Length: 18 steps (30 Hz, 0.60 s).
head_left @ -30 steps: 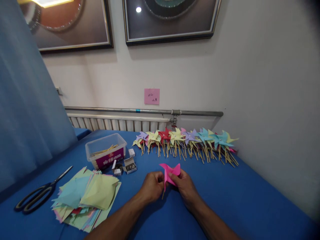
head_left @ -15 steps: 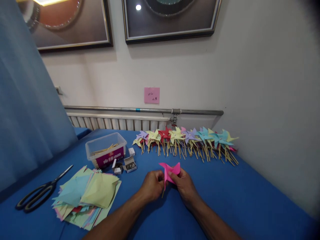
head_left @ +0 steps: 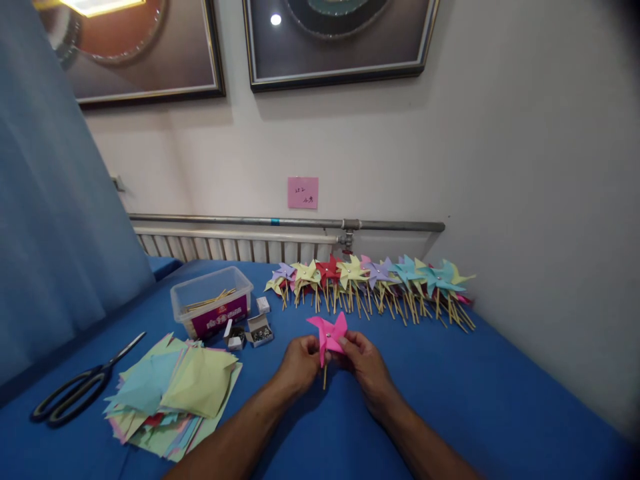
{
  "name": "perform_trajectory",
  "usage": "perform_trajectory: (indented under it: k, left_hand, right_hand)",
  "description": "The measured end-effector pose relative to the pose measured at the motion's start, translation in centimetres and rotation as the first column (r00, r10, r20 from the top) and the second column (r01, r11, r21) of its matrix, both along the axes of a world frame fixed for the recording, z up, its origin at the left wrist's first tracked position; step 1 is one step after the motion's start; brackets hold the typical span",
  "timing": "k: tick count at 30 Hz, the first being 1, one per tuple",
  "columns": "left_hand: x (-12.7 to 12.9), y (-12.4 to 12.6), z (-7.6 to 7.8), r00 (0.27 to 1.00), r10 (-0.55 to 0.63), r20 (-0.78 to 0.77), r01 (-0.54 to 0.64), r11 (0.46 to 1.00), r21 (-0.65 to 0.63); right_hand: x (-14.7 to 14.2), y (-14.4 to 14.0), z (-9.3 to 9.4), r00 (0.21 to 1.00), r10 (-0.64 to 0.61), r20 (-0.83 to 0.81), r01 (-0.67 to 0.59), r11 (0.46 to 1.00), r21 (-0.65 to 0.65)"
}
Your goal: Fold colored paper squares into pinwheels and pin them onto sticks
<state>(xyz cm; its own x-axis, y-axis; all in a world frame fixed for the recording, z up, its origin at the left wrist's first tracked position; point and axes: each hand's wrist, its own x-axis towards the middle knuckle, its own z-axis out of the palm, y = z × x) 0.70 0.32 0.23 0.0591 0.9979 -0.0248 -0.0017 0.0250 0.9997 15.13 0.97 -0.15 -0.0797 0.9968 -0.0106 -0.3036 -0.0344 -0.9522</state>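
Closest to the person, both forearms reach forward over the blue table, and the left hand and right hand meet just above its cloth, fingers pinched together on a pink pinwheel held between them. The paper wheel stands up above the knuckles with a small pin head at its centre, and its thin wooden stick hangs down between the two hands toward the table. To the left, near the table's front edge, lies a loose stack of coloured paper squares, pale green and light blue on top, and further left a pair of black-handled scissors lies flat. Beyond the paper sit two small open boxes of pins, just beside a clear plastic tub with wooden sticks in it. Further back, a long row of finished pinwheels in yellow, red, purple and turquoise lies along the table's far edge, sticks pointing toward the person. Behind them a radiator and a metal pipe run along the wall, with a pink note stuck above and two framed pictures higher up
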Motion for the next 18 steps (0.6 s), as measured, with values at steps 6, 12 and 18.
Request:
perform_trajectory:
  k: [6, 12, 18]
  left_hand:
    - [-0.6, -0.1, 1.5, 0.991, 0.095, 0.091, -0.086, 0.992, -0.096]
    - [-1.2, -0.1, 1.9, 0.98, 0.099, 0.171, -0.086, 0.993, -0.084]
    - [-0.7, -0.1, 1.6, 0.972, 0.076, 0.224, -0.058, 0.994, -0.089]
  right_hand:
    - [-0.1, -0.4, 0.4, 0.997, -0.048, 0.068, 0.049, 0.999, -0.008]
    - [-0.6, -1.8, 0.8, 0.912, 0.159, 0.378, -0.204, 0.975, 0.084]
    - [-0.9, -2.6, 1.0, 0.854, 0.174, 0.49, -0.278, 0.949, 0.148]
